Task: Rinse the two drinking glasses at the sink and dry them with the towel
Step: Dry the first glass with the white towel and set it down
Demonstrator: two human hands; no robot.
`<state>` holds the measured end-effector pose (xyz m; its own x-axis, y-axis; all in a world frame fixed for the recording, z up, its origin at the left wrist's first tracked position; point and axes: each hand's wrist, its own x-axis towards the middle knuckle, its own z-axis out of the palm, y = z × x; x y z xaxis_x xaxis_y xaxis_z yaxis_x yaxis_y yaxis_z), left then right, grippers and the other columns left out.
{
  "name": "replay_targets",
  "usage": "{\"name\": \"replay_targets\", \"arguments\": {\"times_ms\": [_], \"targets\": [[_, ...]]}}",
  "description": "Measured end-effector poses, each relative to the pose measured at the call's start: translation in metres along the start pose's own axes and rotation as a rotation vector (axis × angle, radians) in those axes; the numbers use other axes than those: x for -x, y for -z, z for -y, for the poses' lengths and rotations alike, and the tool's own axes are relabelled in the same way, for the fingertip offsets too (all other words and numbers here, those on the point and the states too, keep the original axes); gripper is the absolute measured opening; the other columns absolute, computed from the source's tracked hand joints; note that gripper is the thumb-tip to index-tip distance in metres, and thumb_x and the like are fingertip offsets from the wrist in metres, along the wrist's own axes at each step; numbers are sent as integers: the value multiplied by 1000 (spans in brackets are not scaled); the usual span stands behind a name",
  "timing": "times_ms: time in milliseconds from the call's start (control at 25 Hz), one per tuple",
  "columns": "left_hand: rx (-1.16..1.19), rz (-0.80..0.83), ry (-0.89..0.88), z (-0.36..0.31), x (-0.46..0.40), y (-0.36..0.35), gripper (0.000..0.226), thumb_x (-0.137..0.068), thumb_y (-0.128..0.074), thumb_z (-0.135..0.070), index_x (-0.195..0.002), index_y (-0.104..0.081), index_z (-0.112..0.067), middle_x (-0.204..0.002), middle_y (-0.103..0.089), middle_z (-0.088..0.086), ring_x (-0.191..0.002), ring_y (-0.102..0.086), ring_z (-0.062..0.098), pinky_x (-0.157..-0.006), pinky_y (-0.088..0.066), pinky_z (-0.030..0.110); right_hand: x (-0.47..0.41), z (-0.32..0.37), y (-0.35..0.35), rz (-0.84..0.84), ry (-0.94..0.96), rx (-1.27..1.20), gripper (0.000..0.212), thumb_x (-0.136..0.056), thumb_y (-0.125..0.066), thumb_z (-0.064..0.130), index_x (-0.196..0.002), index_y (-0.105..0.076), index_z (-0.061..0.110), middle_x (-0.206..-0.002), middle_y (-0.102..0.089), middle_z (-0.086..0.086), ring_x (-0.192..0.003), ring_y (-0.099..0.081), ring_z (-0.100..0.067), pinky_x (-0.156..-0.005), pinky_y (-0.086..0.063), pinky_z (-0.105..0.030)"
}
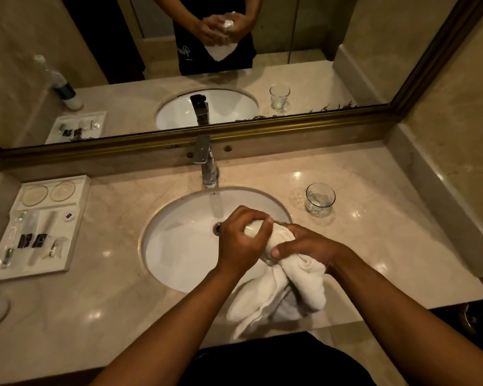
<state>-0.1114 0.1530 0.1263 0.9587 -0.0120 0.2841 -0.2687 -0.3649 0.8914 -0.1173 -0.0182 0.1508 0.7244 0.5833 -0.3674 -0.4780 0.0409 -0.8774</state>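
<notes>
Over the sink (162,246), hands grip towel (290,288).

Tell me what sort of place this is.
Most likely a hotel bathroom. A white sink is set into a marble counter under a framed mirror, and a tray of wrapped toiletries sits at the left, as hotels supply.

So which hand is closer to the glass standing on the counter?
The right hand. It grips the towel just below and left of that glass; the left hand is farther left, over the sink.
</notes>
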Motion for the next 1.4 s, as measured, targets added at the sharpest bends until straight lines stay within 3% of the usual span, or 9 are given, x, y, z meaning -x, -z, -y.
{"name": "replay_targets", "arguments": {"times_ms": [160,280,440,560,680,880,1000,1240,1400], "targets": [[61,-129,216,4,-3,-3,15,-81,-68,-24,-74,-74,-12,-74,-73,-4,-74,-68,11,-70,-50,21,1,9,-12,-33,-50,273,37,-76,-82,3,-109,-64,-2,-92,-69,-9,-85,-65,-17,-79,-53,-31],[169,-140,389,4,-6,-3,18,-78,-65,-26,-72,-74,-11,-70,-73,-1,-71,-68,16,-67,-51,27,0,20,-25,-93,73,738,45,-74,-87,21,-112,-64,21,-97,-65,19,-84,-59,5,-77,-45,-11],[295,-59,871,-2,-14,-1,18,-74,-63,-21,-59,-61,-11,-54,-55,6,-47,-47,24,-46,-33,27,-13,4,-34,-209,125,1474,62,-74,-76,40,-131,-53,33,-134,-54,5,-100,-60,-19,-78,-53,-32],[228,158,1085,0,-29,9,13,-75,-61,-22,-69,-60,-11,-55,-52,7,-38,-42,20,-43,-29,20,-17,-9,-40,-287,143,1603,53,-78,-69,36,-129,-57,34,-134,-55,-2,-97,-62,-27,-71,-50,-31],[209,208,965,1,-38,11,28,-84,-60,-37,-76,-68,-11,-61,-62,9,-46,-53,23,-43,-38,25,-19,-3,-32,-369,124,1380,49,-74,-70,36,-122,-63,36,-128,-59,3,-99,-62,-22,-73,-51,-30],[41,47,51,3,-33,13,24,-90,-64,-36,-92,-77,-16,-91,-72,-2,-84,-68,9,-73,-52,19,-16,27,-14,-305,87,485,21,-74,-77,5,-94,-70,5,-84,-71,-5,-76,-67,-20,-73,-55,-34],[-79,-110,-100,5,-34,9,22,-88,-66,-27,-82,-78,-9,-80,-71,0,-75,-66,11,-70,-50,22,-10,36,-20,-212,72,426,22,-75,-78,1,-95,-69,4,-80,-70,-2,-74,-66,-13,-71,-54,-27],[162,-42,800,2,-34,3,19,-75,-67,-23,-62,-69,-9,-54,-62,6,-47,-59,29,-42,-45,30,-22,8,-19,-211,211,1366,54,-69,-76,39,-121,-62,34,-129,-59,3,-101,-62,-19,-80,-54,-34],[232,313,1215,7,-34,10,13,-80,-60,-24,-73,-61,-13,-53,-54,4,-40,-50,20,-44,-37,20,-24,-21,-21,-207,262,1746,53,-64,-78,22,-115,-68,31,-117,-62,-5,-85,-62,-28,-61,-39,-30]]}}
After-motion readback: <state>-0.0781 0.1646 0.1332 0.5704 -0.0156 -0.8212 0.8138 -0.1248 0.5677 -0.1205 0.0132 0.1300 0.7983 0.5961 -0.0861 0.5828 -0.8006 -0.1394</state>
